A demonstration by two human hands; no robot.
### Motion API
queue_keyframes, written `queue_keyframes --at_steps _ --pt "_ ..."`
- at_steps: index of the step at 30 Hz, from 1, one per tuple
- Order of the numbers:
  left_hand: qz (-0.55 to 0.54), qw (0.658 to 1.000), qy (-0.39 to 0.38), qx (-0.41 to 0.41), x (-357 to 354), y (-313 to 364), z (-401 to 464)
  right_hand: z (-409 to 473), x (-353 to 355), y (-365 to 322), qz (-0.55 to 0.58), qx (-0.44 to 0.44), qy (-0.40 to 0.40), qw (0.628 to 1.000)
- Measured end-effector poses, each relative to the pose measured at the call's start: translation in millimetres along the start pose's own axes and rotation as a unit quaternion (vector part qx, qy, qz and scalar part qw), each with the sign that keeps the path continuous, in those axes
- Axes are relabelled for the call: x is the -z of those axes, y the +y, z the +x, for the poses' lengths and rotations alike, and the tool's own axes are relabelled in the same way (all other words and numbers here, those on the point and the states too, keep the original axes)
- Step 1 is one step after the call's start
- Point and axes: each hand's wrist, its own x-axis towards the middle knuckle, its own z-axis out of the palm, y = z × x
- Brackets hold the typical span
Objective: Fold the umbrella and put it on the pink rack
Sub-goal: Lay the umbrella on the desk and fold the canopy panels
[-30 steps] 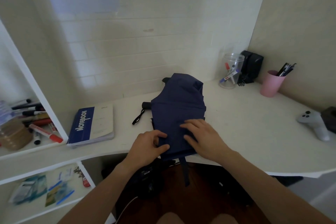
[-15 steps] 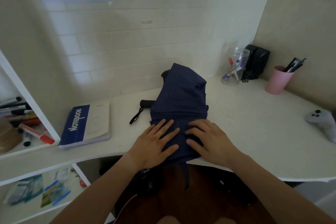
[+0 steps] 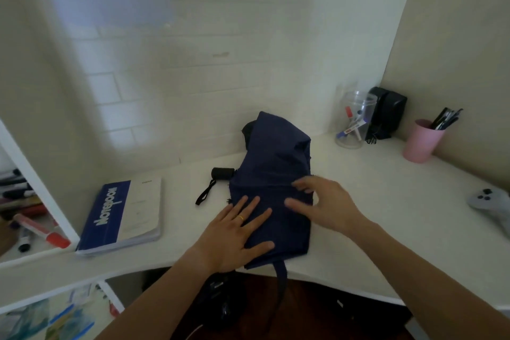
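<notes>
A navy blue umbrella lies collapsed on the white desk, its canopy loosely bunched. Its black handle with a wrist loop sticks out to the left. A strap hangs over the desk's front edge. My left hand lies flat, fingers spread, on the near left part of the canopy. My right hand hovers over the right side of the fabric with fingers curled and apart, touching the cloth's edge. No pink rack is in view.
A blue notebook lies left of the umbrella. A clear jar, a black device and a pink pen cup stand at the back right. A grey game controller sits far right. Shelves with markers stand left.
My left hand went from pinching the canopy edge to lying flat on it. My right hand lifted from flat and shifted up and right along the fabric.
</notes>
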Motion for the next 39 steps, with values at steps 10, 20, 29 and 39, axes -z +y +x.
queue_keyframes --at_steps 10,20,29,39 --pt "-0.01 0.999 0.041 -0.01 8.6 6.8 -3.4 84.9 37.4 -30.5 0.359 -0.24 0.069 0.9" --pt "0.086 0.966 0.211 -0.121 0.3 29.1 -14.5 16.6 37.2 -35.2 0.435 -0.137 0.062 0.888" --pt "-0.436 0.864 0.193 0.163 37.2 33.4 -30.2 -33.7 -21.8 -3.0 0.433 -0.166 -0.019 0.886" --pt "-0.46 0.8 0.331 0.196 46.2 28.0 -14.4 -43.6 -30.9 -2.3 0.444 -0.116 -0.017 0.888"
